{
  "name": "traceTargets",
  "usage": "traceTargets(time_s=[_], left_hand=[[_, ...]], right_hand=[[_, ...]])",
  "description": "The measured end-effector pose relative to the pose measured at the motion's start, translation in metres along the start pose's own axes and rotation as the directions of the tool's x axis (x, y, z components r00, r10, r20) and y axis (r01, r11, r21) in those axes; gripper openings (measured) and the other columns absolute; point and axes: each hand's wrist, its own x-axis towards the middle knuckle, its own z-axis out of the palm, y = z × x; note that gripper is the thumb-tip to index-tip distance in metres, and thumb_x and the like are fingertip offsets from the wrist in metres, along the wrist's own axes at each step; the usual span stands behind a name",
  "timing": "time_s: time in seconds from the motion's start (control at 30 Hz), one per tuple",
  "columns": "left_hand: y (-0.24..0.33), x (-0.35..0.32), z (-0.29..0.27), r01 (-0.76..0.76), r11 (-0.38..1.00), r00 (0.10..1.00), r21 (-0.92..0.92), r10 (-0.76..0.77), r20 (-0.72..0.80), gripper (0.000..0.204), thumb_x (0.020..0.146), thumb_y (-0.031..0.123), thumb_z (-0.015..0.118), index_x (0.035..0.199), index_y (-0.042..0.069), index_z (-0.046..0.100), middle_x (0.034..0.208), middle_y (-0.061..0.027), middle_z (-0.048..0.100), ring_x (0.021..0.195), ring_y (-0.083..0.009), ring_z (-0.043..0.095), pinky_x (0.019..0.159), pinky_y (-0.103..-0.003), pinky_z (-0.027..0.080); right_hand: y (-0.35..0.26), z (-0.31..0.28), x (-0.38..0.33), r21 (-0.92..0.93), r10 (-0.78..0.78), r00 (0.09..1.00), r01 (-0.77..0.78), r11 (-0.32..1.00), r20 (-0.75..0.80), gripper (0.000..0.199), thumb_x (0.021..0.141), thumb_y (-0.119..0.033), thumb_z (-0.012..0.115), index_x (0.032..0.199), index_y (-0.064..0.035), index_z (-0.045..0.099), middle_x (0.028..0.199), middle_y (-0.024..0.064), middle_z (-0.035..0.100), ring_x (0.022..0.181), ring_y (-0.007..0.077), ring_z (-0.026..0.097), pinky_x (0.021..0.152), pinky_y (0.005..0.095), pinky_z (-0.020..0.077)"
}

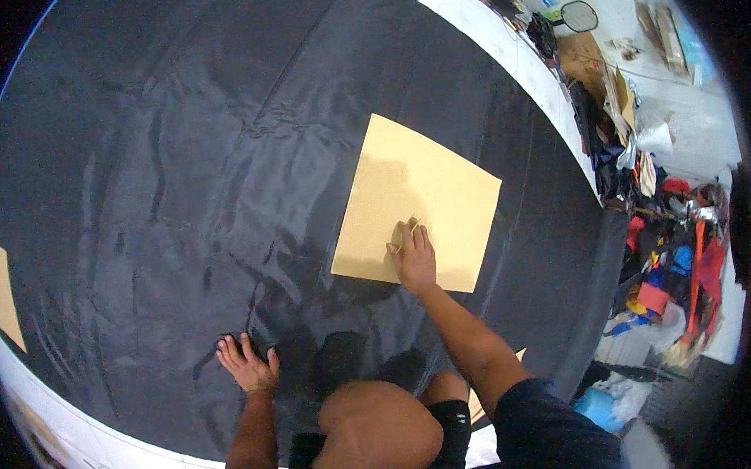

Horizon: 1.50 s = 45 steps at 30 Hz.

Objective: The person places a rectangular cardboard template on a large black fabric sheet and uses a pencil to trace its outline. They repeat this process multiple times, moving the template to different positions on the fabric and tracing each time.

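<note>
A large sheet of black fabric (200,199) is spread out beneath me, with wrinkles and creases in it. On it, right of the middle, a four-sided pale yellow sheet (440,183) lies flat and slightly turned. My right hand (415,256) rests on the lower part of this sheet with its fingers curled together. Something thin and yellowish shows at the fingertips, too small to name. My left hand (249,369) presses on the black fabric nearer to me, left of the yellow sheet, its fingers spread and nothing in them.
Another pale piece (1,289) lies at the far left edge, and a pale corner shows beside my right arm. White floor (553,112) borders the fabric. Along the right lie heaped coloured scraps (655,295), bags, bottles and a racket-shaped thing (580,16). My bare knee (381,433) is on the near side.
</note>
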Motion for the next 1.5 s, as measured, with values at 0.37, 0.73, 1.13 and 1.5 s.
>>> traceTargets(time_s=[0.37, 0.73, 1.13, 1.5], left_hand=[[-0.01, -0.005, -0.011, -0.036, 0.998, 0.999, 0.053, 0.037, -0.009, 0.069, 0.096, 0.049, 0.053, 0.148, 0.007, 0.04, 0.152, -0.0259, 0.034, 0.144, -0.0483, 0.028, 0.115, -0.067, 0.025], [-0.018, -0.014, 0.0, -0.096, 0.987, 0.993, 0.126, 0.103, -0.052, 0.071, 0.096, 0.055, 0.046, 0.146, 0.005, 0.041, 0.153, -0.0256, 0.034, 0.145, -0.0479, 0.026, 0.115, -0.069, 0.02], [0.046, 0.113, -0.087, -0.012, 0.996, 1.0, -0.086, 0.013, 0.006, 0.053, 0.084, 0.024, 0.076, 0.128, 0.002, 0.056, 0.131, -0.0268, 0.05, 0.123, -0.0454, 0.046, 0.105, -0.054, 0.036], [0.201, 0.285, -0.052, -0.705, 0.706, 0.529, -0.067, 0.586, 0.614, 0.108, 0.065, 0.045, 0.091, 0.153, 0.015, 0.036, 0.152, -0.0226, 0.036, 0.139, -0.0432, 0.038, 0.118, -0.051, 0.033]], right_hand=[[-0.014, -0.001, -0.006, -0.055, 0.088, 0.99, -0.082, 0.995, 0.11, 0.064, 0.1, -0.044, 0.054, 0.154, -0.015, 0.035, 0.154, 0.0265, 0.035, 0.145, 0.0427, 0.031, 0.112, 0.0562, 0.0319], [0.013, -0.04, -0.006, 0.164, 0.071, 0.956, -0.122, 0.979, 0.284, 0.057, 0.101, -0.045, 0.05, 0.147, -0.0123, 0.041, 0.158, 0.018, 0.032, 0.146, 0.0386, 0.03, 0.111, 0.0578, 0.0305], [0.201, -0.091, -0.012, 0.41, -0.219, 0.975, 0.183, 0.893, 0.043, 0.033, 0.097, -0.019, 0.058, 0.125, -0.0014, 0.058, 0.134, 0.0221, 0.054, 0.128, 0.0405, 0.049, 0.109, 0.0493, 0.0399], [0.249, -0.022, -0.135, 0.303, 0.16, 0.954, -0.079, 0.95, -0.252, 0.042, 0.089, -0.015, 0.069, 0.129, -0.0099, 0.059, 0.142, 0.015, 0.055, 0.133, 0.0347, 0.049, 0.11, 0.0499, 0.0375]])
